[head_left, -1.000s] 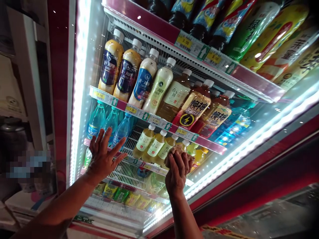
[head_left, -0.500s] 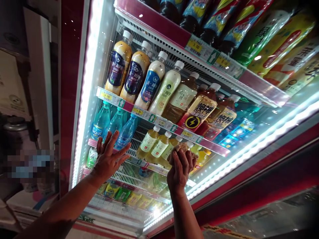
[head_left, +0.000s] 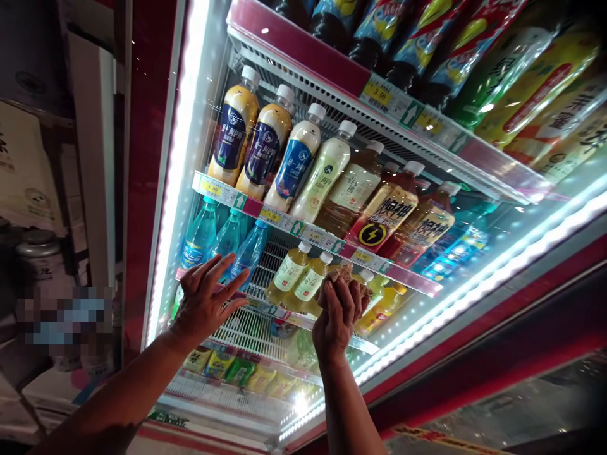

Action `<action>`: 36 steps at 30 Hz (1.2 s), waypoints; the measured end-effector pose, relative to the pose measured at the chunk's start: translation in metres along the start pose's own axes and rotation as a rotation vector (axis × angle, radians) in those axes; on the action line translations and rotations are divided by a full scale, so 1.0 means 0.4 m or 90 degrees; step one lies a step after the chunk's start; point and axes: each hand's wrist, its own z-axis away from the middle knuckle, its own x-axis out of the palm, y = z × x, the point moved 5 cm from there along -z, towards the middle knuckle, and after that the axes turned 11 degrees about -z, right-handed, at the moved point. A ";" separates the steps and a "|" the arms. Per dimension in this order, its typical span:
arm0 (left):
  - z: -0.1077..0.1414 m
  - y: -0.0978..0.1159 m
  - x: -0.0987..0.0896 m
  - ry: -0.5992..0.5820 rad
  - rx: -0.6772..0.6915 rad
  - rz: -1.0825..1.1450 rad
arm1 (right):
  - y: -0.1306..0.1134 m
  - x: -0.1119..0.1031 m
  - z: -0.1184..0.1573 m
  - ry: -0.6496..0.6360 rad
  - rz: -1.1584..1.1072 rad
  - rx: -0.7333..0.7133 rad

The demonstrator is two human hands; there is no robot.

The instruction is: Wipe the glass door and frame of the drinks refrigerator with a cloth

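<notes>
My left hand [head_left: 206, 300] is raised with its fingers spread, holding nothing, in front of the blue bottles [head_left: 249, 253] at the left of a lit drinks cooler. Wrapped around a crumpled brownish cloth [head_left: 344, 278] are the fingers of my right hand [head_left: 337, 316], in front of the small yellow-green bottles [head_left: 310, 278]. Glass seems to lie between both hands and the shelves; whether the cloth touches it, I cannot tell. Above the hands, a shelf edge [head_left: 303, 230] with price tags carries several white-capped bottles [head_left: 294, 164].
Large bottles [head_left: 484, 82] fill the top shelf at the upper right. Bright light strips run down the cooler's left and right sides, inside a red frame [head_left: 147, 158]. Small packets [head_left: 241, 371] lie on a low shelf. A metal-lidded jar [head_left: 40, 253] stands at the far left.
The cooler and its bottles have shifted slightly right and down in view. My right hand and the cloth sit slightly further left against the shelves. My left hand stays spread.
</notes>
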 end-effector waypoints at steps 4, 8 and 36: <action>-0.003 -0.020 -0.002 -0.009 -0.033 -0.008 | -0.033 0.021 0.032 -0.042 -0.006 -0.007; 0.004 -0.035 0.008 -0.026 -0.031 0.005 | -0.051 0.034 0.039 -0.084 -0.018 -0.025; 0.016 -0.164 -0.023 -0.015 0.016 0.062 | -0.149 0.129 0.012 -0.058 0.001 -0.014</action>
